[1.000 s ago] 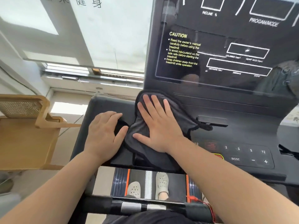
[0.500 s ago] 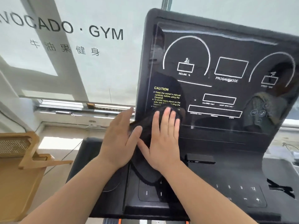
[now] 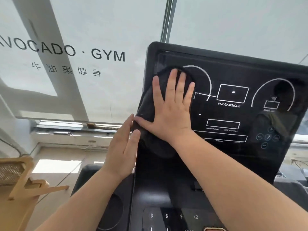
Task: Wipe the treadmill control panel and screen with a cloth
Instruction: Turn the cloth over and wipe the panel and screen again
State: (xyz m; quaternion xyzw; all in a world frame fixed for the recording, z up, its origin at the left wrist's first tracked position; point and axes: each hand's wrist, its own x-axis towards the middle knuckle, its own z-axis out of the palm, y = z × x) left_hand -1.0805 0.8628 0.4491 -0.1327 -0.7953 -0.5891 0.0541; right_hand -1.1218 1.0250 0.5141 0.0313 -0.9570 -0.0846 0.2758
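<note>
A dark grey cloth point(image 3: 148, 112) lies flat against the upper left of the black treadmill screen point(image 3: 233, 117). My right hand point(image 3: 171, 107) presses on the cloth with fingers spread, covering the left white arc. My left hand point(image 3: 121, 147) is flat at the screen's left edge, its fingertips touching the cloth's lower edge. Below the screen, the control panel point(image 3: 173, 215) shows number keys 3, 6, 9 and 12. Part of the cloth hangs down under my right wrist.
A round cup recess point(image 3: 111, 212) sits in the console left of the keys. A wooden rattan chair point(image 3: 18, 179) stands at the lower left. Behind the treadmill is a frosted window with gym lettering point(image 3: 66, 50) and a sill point(image 3: 75, 129).
My right hand has slid the cloth from the control panel up onto the screen, reaching its upper left. My left hand followed upward along the left edge. The view tilted up.
</note>
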